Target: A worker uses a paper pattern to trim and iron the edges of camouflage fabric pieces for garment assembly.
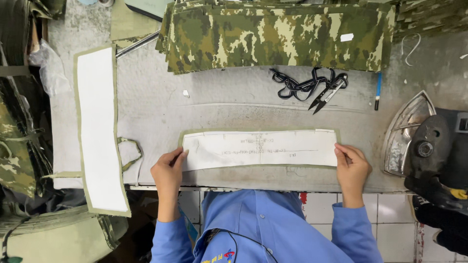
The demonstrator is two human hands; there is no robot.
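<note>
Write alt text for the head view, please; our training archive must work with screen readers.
A person in a blue shirt presses the left hand and right hand on the two ends of a long white paper pattern lying on olive fabric on a grey worktable. Camouflage fabric pieces, thread snips and an iron lie nearby.

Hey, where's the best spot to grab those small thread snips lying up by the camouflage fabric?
Probably the thread snips are best pinched across the handle end, upper right by the dark cord, coming from the right. The pointed blades aim down-left toward the person, so that end is best avoided.
</note>
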